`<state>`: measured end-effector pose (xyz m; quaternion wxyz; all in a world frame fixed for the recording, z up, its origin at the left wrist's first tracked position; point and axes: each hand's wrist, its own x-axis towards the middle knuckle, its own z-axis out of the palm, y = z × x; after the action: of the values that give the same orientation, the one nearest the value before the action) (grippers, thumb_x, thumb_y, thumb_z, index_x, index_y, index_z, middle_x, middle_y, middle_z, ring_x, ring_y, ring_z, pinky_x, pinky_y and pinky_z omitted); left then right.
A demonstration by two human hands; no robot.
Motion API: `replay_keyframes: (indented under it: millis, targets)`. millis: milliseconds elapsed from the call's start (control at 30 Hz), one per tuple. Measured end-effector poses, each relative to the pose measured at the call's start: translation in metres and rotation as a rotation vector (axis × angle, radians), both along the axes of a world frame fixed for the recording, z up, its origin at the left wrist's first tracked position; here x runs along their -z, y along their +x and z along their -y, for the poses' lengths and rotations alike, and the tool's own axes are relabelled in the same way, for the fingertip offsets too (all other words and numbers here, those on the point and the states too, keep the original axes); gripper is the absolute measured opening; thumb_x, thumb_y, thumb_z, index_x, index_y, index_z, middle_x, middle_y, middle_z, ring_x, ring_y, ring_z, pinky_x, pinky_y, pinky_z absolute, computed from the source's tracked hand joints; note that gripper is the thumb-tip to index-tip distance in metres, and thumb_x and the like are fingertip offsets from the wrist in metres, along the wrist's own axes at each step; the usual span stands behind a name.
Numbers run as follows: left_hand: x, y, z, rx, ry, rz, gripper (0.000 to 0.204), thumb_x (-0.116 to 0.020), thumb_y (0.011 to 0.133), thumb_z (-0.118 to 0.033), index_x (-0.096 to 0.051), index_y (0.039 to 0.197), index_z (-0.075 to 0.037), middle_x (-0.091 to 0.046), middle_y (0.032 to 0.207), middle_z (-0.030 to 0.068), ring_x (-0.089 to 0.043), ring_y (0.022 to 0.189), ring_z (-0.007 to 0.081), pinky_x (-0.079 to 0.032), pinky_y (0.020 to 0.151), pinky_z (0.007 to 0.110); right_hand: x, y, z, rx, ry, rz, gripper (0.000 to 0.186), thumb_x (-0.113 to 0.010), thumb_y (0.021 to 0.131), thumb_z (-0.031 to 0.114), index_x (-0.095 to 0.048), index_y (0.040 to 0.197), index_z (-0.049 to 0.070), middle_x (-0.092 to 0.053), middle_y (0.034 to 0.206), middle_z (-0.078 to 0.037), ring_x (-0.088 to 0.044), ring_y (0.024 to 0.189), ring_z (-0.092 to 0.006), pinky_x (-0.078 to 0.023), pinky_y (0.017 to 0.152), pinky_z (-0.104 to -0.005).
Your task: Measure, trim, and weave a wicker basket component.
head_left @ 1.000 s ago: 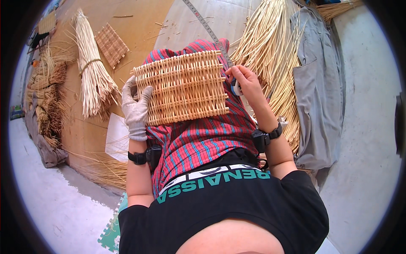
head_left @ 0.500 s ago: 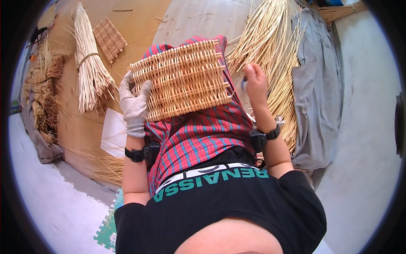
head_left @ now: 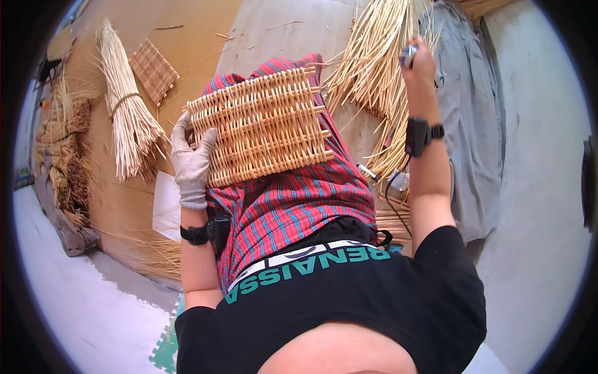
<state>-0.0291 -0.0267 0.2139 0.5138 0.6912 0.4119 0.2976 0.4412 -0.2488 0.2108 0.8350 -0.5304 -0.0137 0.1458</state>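
From where I stand, the woven panel [head_left: 258, 128] lies across the person's lap, on a red plaid cloth [head_left: 293, 209] crossed with blue and dark lines. It's a rough rectangle, pale honey in colour, slightly askew so that its upper edge climbs toward the right. Thin, smooth-looking strands run closely packed from the near edge to the far one, bending over and under thicker rods laid crosswise, which gives the face a rippled, banded look. Along the right side the blunt rod ends poke out past the weave.

The left hand [head_left: 192, 165], in a pale knitted glove, grips the panel's left edge: the thumb is spread wide and lies on top, the other fingers bunch at the edge, their tips partly hidden. The bare right hand [head_left: 422, 67] is raised well apart from the panel, fingers curled around a small blue-and-silver object [head_left: 408, 56].

Beneath that hand, slender straw-coloured rods [head_left: 374, 71] fan out loosely beside a creased grey cloth [head_left: 467, 143]. Over on the left I see a bundle [head_left: 128, 106] tied round its middle, flaring at the near end, and a browner woven square [head_left: 154, 71] beside it.
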Motion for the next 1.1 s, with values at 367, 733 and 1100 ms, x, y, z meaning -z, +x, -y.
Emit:
replay_keyframes:
  millis: [367,733,1100]
  targets:
    - [-0.003,0.005,0.005,-0.002,-0.011,0.091,0.064,-0.077,0.087,-0.012,-0.045,0.141,0.001,-0.060,0.128,0.0109,-0.060,0.113,0.0183,-0.049,0.097,0.031,0.089,-0.076,0.014,-0.129,-0.026,-0.440,0.024,-0.039,0.107,0.029,-0.050,0.120,0.013,-0.064,0.088,-0.007,-0.062,0.072,-0.0154,-0.052,0.053,-0.0310]
    - [0.006,-0.003,-0.005,0.020,-0.037,0.043,0.064,-0.078,0.086,-0.013,-0.045,0.140,0.000,-0.060,0.127,0.0126,-0.059,0.114,0.0197,-0.049,0.098,0.033,-0.031,-0.142,-0.073,-0.639,-0.558,0.845,0.034,-0.067,0.092,0.040,-0.074,0.111,0.012,-0.073,0.092,-0.004,-0.068,0.082,-0.0156,-0.052,0.074,-0.0294]
    - [-0.064,-0.004,0.022,0.037,0.562,-0.446,0.062,-0.077,0.087,-0.024,-0.051,0.140,-0.004,-0.059,0.124,0.0119,-0.053,0.119,0.0218,-0.041,0.105,0.037,-0.044,-0.155,-0.048,-0.360,-0.730,0.634,0.069,-0.070,0.086,0.055,-0.053,0.135,0.009,-0.070,0.091,-0.010,-0.070,0.089,-0.0215,-0.054,0.075,-0.0343]
